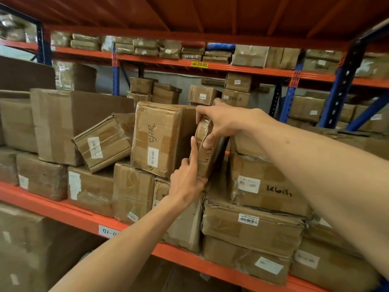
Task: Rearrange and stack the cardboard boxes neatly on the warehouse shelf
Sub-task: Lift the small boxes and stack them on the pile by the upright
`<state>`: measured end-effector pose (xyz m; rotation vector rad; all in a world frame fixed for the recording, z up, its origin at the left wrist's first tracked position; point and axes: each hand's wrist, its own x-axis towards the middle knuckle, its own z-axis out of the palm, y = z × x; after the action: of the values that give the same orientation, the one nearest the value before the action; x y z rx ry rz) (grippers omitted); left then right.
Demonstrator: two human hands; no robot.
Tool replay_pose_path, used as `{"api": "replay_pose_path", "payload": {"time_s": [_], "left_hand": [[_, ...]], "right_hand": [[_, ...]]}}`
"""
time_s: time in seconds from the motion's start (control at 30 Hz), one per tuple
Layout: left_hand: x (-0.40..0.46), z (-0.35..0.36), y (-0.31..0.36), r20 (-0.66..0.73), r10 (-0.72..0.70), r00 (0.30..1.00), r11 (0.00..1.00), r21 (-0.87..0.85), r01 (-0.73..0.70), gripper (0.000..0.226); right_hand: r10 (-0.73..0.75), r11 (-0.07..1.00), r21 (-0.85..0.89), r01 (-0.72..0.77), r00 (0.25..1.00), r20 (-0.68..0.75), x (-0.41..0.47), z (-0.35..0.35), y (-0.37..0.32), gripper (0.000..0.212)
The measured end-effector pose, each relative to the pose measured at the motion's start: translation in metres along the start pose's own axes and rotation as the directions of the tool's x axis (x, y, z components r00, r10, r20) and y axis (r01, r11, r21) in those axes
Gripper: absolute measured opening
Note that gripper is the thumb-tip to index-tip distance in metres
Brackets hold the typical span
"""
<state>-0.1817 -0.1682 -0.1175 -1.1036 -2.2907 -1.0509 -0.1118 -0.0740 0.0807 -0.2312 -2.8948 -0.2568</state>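
The narrow taped box [205, 144], standing on end at frame centre, is sitting between my hands: right hand [223, 121] clamping its top, left hand [187, 178] pressing its lower side.

A dark gap [224, 148] is seen just right of the narrow box [205, 148], between it and the "kbih" stack [267, 184]. Left of the narrow box, passage is blocked by the "5472" box [162, 138], which touches it. Above the narrow box, open room is left beneath the upper beam [231, 68]. Below it, the way is closed by packed boxes [185, 224].
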Motion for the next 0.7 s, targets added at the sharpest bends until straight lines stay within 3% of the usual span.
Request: {"api": "replay_pose_path", "payload": {"time_s": [0.27, 0.37, 0.47, 0.57, 0.63, 0.7], "left_hand": [[0.041, -0.047, 0.033, -0.122, 0.234, 0.965, 0.948, 0.247, -0.199, 0.111], [0.065, -0.064, 0.067, -0.125, 0.351, 0.928, 0.898, 0.326, -0.295, 0.097], [0.085, -0.067, 0.104, -0.053, 0.473, 0.88, 0.835, 0.346, -0.428, 0.091], [0.095, -0.054, 0.131, 0.015, 0.588, 0.809, 0.778, 0.265, -0.57, 0.085], [0.096, -0.042, 0.137, 0.148, 0.621, 0.77, 0.769, 0.074, -0.634, 0.089], [0.093, -0.033, 0.135, 0.299, 0.585, 0.754, 0.808, -0.142, -0.571, 0.098]], "right_hand": [[0.142, 0.97, 0.233, -0.064, 0.931, -0.335, -0.053, -0.031, 0.049, 0.068], [0.283, 0.917, 0.387, -0.101, 0.846, -0.452, -0.088, -0.034, 0.077, 0.068], [0.469, 0.818, 0.559, -0.132, 0.715, -0.518, -0.126, -0.016, 0.102, 0.069], [0.639, 0.689, 0.711, -0.14, 0.58, -0.505, -0.165, 0.018, 0.116, 0.067], [0.694, 0.633, 0.764, -0.125, 0.527, -0.49, -0.185, 0.044, 0.12, 0.065], [0.706, 0.633, 0.76, -0.148, 0.513, -0.488, -0.196, 0.065, 0.12, 0.064]]}}
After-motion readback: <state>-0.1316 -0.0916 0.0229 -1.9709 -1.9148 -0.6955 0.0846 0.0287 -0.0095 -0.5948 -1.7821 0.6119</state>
